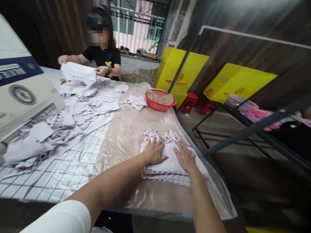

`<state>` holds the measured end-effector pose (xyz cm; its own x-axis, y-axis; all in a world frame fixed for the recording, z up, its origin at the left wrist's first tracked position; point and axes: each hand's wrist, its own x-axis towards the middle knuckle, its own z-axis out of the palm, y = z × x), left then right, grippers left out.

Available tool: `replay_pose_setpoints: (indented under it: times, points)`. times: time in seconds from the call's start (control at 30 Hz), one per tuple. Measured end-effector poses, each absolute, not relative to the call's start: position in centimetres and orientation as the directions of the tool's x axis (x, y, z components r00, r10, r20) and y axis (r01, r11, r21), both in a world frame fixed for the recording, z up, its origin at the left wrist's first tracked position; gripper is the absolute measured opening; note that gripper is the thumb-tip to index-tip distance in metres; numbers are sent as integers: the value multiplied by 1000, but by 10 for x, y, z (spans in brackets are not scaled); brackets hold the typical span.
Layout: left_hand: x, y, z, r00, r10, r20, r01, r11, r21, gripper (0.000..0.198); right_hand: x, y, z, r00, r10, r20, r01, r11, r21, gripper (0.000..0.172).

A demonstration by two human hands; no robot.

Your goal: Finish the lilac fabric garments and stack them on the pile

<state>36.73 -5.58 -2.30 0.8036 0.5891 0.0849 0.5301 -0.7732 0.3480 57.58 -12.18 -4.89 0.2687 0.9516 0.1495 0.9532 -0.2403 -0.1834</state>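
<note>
Both of my hands lie flat on a stack of white fabric pieces [170, 166] with scalloped edges, near the right side of the table. My left hand [155, 151] presses the stack's upper left part, fingers stretched out. To its right, my right hand [185, 155] rests on the same stack with fingers extended. Just beyond my fingertips, a bunched heap of narrow curled fabric strips [161, 135] touches the far edge of the stack. Neither hand grips anything.
Loose white fabric scraps [60, 129] cover the table's left side beside a large carton [26, 81]. A red basin [160, 100] stands farther back. Across the table, a co-worker [103, 58] holds white cloth. A metal bar [243, 129] and yellow boxes [182, 69] are at right.
</note>
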Motion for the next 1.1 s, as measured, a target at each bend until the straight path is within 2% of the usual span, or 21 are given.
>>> replay_pose_setpoints:
  times: [0.13, 0.23, 0.3, 0.37, 0.43, 0.53, 0.63, 0.7, 0.8, 0.9, 1.0, 1.1]
  points:
    - [366, -58, -17, 842, 535, 67, 473, -792, 387, 74, 582, -118, -50, 283, 943, 176, 952, -254, -168, 58]
    - [330, -37, -10, 819, 532, 214, 433, -819, 377, 55, 585, -117, -42, 248, 909, 334, 967, -213, -139, 63]
    - [273, -20, -3, 710, 638, 298, 550, -766, 331, 38, 575, -125, -30, 206, 835, 510, 978, -170, -117, 65]
    - [195, -6, 1, 439, 872, 215, 830, -485, 274, 26, 545, -138, -19, 128, 745, 654, 991, -69, -115, 60]
    - [115, 2, 0, 241, 955, 175, 930, -279, 241, 22, 494, -150, -13, 12, 706, 709, 984, 120, -135, 45]
    - [31, -2, -15, 120, 983, 138, 971, -146, 189, 23, 386, -154, -21, -140, 785, 604, 886, 372, -277, 27]
    - [3, -13, -33, 123, 986, 114, 979, -140, 150, 19, 276, -140, -39, -310, 889, 336, 786, 439, -436, 19]
    - [5, -18, -41, 122, 986, 116, 982, -137, 131, 22, 224, -127, -47, -366, 889, 277, 757, 457, -467, 15]
    - [22, -31, -46, 163, 978, 132, 977, -179, 119, 27, 194, -109, -49, -342, 901, 265, 715, 433, -549, 12]
    - [50, -66, -53, 293, 943, 159, 939, -315, 136, 22, 208, -99, -47, -236, 940, 248, 624, 342, -702, 18]
    - [81, -119, -65, 525, 806, 274, 793, -580, 187, 18, 238, -100, -49, -80, 982, 173, 540, 189, -820, 28]
    - [96, -155, -72, 680, 648, 344, 571, -762, 306, 12, 259, -109, -56, 20, 995, 100, 520, 75, -851, 33]
